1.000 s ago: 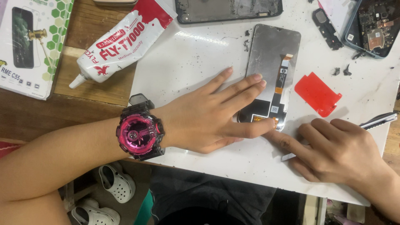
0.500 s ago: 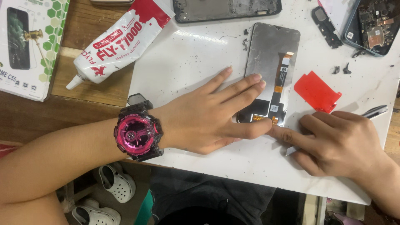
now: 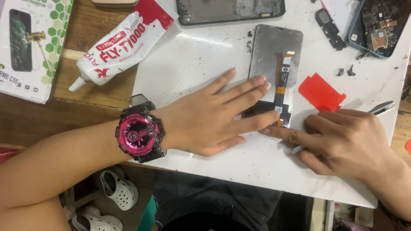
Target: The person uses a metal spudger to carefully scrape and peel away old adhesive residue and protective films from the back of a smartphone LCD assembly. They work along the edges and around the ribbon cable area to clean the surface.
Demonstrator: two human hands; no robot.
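Note:
A phone display panel (image 3: 274,55) lies back side up on the white table (image 3: 197,55), with an orange flex cable down its middle. My left hand (image 3: 209,119) rests flat on the panel's lower end, fingers spread. It wears a pink and black wristwatch (image 3: 139,133). My right hand (image 3: 346,137) is curled, and its index fingertip touches the table at the panel's lower edge, close to my left index finger. A thin metal tool (image 3: 383,107) runs under my right hand, with an end showing on either side.
A red plastic tab (image 3: 321,92) lies right of the panel. A white and red glue tube (image 3: 122,42) sits at the table's left edge beside a printed box (image 3: 25,47). A phone frame (image 3: 231,9), an opened phone (image 3: 376,25) and small black parts lie at the back.
My right hand has slid left toward the panel's lower edge, covering more of the metal tool. My left hand has stayed flat on the panel.

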